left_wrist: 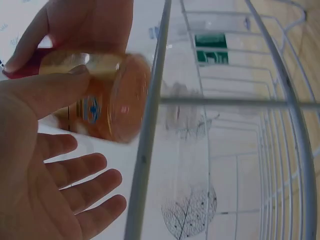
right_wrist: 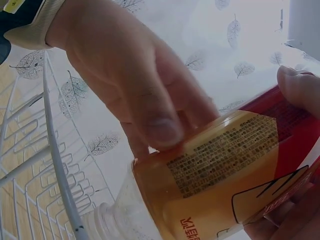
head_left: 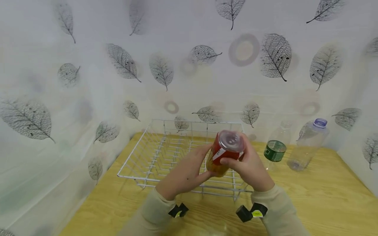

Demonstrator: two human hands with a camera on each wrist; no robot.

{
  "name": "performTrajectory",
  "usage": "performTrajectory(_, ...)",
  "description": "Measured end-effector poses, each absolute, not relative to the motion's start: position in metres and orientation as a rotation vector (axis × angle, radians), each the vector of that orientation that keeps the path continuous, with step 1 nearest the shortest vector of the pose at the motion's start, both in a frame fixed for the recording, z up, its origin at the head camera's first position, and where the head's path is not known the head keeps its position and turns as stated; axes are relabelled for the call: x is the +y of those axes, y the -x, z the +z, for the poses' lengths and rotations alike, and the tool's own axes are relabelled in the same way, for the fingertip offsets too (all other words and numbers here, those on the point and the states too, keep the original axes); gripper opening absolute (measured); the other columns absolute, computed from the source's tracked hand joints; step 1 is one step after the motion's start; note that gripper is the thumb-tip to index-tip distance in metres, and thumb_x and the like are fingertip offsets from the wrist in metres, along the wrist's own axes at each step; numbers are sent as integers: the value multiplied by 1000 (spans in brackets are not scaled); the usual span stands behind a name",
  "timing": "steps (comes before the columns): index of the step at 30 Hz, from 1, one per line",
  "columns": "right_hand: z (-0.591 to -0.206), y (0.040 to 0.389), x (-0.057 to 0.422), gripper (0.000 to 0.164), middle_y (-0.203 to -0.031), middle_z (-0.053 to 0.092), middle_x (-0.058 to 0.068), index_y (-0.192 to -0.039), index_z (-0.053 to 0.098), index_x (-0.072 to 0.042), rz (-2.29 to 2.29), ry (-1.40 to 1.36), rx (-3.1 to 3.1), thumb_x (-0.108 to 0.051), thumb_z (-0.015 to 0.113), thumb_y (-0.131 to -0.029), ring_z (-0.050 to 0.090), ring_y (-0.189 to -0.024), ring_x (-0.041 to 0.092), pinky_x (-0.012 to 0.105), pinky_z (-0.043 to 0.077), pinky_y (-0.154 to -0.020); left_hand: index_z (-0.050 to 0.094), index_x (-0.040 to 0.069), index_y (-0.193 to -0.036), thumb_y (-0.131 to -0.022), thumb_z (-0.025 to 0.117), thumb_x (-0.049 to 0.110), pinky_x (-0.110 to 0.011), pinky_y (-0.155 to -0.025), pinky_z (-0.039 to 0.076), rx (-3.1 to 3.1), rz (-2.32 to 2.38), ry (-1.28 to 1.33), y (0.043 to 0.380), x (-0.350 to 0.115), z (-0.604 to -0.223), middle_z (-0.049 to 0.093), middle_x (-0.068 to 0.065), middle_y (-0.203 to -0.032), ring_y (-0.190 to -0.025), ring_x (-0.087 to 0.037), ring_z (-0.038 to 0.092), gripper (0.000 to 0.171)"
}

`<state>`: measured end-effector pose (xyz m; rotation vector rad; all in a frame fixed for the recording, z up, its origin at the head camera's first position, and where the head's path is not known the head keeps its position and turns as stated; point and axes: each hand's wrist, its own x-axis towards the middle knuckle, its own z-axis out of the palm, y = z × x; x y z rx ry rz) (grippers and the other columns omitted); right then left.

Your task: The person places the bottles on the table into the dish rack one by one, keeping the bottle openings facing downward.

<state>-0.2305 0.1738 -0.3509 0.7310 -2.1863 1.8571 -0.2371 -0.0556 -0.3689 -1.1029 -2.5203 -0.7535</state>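
A clear plastic bottle (head_left: 226,144) with a red and gold label is tilted over the front of a white wire rack (head_left: 138,177). Its round clear base faces up towards the head camera. My right hand (head_left: 251,165) grips the red part, thumb across the front. In the right wrist view, a clear neck shows beyond the gold end. My left hand (head_left: 186,170) lies along the bottle's left side. The left wrist view shows its thumb against the gold label (left_wrist: 90,107), while its other fingers (left_wrist: 92,187) stretch out straight, spread and apart from the bottle.
At the back right of the wooden table (head_left: 319,200) stand a clear bottle with a green label (head_left: 275,151) and a larger uncapped clear bottle with a purple neck (head_left: 308,146). A leaf-patterned white curtain (head_left: 189,88) hangs behind and to the left.
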Motion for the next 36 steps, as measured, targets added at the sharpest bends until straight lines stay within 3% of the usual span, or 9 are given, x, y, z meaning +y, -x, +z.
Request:
performTrajectory(12, -355, 234, 174, 68, -133, 56, 8, -148, 41, -18, 1878, -748, -2210, -8, 76, -91, 55, -120, 26, 39, 56, -91, 28, 13, -160, -97, 69, 43, -47, -115, 36, -2736, -641, 922, 238, -104, -381, 38, -10, -158, -144, -28, 37, 82)
performTrajectory(19, -356, 236, 175, 69, -133, 56, 7, -148, 42, -19, 1869, -732, -2224, -8, 77, -89, 55, -120, 27, 40, 56, -90, 21, 16, -163, -99, 61, 51, -51, -117, 31, -2846, -663, 835, 244, -139, -392, 29, -11, -163, -148, -30, 29, 83)
performTrajectory(27, -354, 235, 178, 66, -134, 56, 7, -147, 42, -17, 1855, -736, -2238, -8, 76, -91, 56, -120, 26, 39, 55, -92, 27, 12, -161, -99, 54, 61, -56, -116, 29, -2894, -571, 725, 250, -169, -401, 33, -15, -161, -146, -37, 33, 84)
performTrajectory(36, -352, 238, 182, 65, -132, 57, 8, -146, 43, -15, 1821, -735, -2227, -6, 75, -90, 57, -118, 26, 36, 55, -92, 32, 8, -159, -98, 56, 60, -61, -115, 28, -2885, -464, 635, 260, -201, -396, 39, -19, -156, -143, -41, 34, 84)
